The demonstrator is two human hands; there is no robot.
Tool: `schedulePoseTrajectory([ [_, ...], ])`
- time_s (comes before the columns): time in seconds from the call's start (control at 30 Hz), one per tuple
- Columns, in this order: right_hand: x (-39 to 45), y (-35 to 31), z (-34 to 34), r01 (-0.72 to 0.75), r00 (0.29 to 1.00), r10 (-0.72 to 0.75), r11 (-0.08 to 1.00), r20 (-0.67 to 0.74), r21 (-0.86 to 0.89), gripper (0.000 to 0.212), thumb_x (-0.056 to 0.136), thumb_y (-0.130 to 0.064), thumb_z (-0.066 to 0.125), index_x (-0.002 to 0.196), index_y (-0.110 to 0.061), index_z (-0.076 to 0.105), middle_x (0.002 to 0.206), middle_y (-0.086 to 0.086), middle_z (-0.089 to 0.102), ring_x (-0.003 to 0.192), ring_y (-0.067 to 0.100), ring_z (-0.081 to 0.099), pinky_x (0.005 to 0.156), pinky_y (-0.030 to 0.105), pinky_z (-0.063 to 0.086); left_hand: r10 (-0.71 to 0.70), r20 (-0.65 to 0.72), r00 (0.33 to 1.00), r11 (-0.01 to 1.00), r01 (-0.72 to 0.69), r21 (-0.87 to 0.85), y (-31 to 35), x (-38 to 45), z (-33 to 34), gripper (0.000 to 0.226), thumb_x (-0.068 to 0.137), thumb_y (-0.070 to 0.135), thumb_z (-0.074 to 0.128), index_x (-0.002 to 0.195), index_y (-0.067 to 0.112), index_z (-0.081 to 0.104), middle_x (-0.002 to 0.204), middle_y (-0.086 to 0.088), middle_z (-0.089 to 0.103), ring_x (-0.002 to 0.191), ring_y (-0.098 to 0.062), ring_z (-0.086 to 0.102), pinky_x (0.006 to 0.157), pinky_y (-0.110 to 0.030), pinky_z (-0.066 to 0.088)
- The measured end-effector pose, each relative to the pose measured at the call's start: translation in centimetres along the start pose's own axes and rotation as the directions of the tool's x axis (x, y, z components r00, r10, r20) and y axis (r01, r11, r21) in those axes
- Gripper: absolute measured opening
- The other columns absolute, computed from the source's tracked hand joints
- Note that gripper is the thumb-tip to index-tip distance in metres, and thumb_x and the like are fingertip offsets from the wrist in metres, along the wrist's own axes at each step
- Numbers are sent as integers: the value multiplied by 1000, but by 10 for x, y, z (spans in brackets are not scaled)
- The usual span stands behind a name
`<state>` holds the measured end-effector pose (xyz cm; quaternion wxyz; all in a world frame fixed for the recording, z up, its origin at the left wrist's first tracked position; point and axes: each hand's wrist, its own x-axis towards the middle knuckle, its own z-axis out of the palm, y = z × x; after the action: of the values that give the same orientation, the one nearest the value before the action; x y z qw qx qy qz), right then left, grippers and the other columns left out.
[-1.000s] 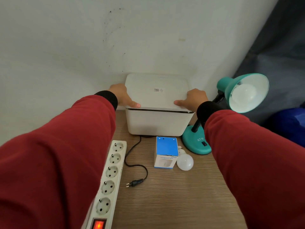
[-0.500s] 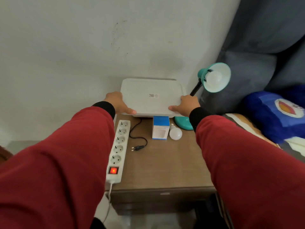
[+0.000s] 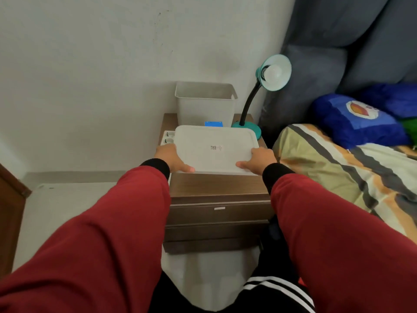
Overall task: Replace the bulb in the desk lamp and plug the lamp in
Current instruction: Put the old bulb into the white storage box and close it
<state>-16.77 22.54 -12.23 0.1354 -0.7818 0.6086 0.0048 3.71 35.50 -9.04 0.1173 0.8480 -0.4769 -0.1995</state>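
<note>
Lifted clear of the bin since a moment ago, the white lid [image 3: 214, 149] now sits in the air over the front of the bench [image 3: 216, 188], level and flat, where half a second earlier it was only just rising off the bin's rim; the view has also pulled back, so the drawers and the floor now show. To the right lies the bed [image 3: 352, 168] with a striped cover and a blue pillow [image 3: 358, 119] against a grey headboard. At the back of the bench the white bin [image 3: 204, 102] stands open against the wall; what can be seen of its inside is bare wall, and its floor is hidden by the near wall. Each of the two hands holds one short end of the lid: the left hand [image 3: 172, 158] grips the left edge with the thumb on top and the fingers curled under, and the right hand [image 3: 259, 160] grips the right edge the same way. Just right of the bin stands the teal desk lamp [image 3: 268, 80], its base on the bench's back right corner, its black neck curving up, its shade tilted toward the camera with a white bulb [image 3: 274, 72] seated in it. A power strip [image 3: 167, 137] peeks out left of the lid, and the blue top of a small box [image 3: 213, 123] shows between lid and bin
</note>
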Motion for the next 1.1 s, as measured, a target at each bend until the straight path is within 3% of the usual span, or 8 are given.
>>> schedulePoseTrajectory([
  [0.07,-6,8,14,-5,999,5,1000,35,2,70,81,-60,58,125,-6,52,123,16,58,114,30,54,93,36,45,-16,19,1000,1000,16,-6,-4,-4,14,77,70,47,78,127,6,48,124,-11,57,116,-26,52,80,-25,39],
  [0.2,-10,21,36,-29,993,31,999,114,-23,71,83,-59,58,130,-6,49,130,15,55,120,30,50,97,36,43,-55,93,994,998,56,-9,-11,-7,44,80,68,47,79,130,7,47,130,-12,53,119,-28,49,95,-32,43],
  [0.53,10,24,74,-84,976,93,995,199,-53,76,79,-62,60,128,-6,50,130,18,53,116,30,54,93,35,44,-106,176,979,993,94,76,-15,10,73,80,70,50,76,129,3,48,129,-14,56,119,-29,53,97,-34,44],
  [1.0,20,37,75,-100,981,110,992,160,-71,80,74,-60,66,132,-8,45,133,20,50,123,35,47,103,42,41,-92,165,982,985,66,158,-9,23,91,74,68,50,78,121,4,54,120,-13,59,109,-26,57,87,-31,48],
  [1.1,18,39,73,-67,982,88,990,170,-124,75,79,-60,61,131,-7,46,132,18,52,124,34,45,103,41,39,-68,146,987,987,45,155,-7,23,93,71,70,48,78,121,5,54,120,-12,59,110,-26,57,84,-30,47],
])
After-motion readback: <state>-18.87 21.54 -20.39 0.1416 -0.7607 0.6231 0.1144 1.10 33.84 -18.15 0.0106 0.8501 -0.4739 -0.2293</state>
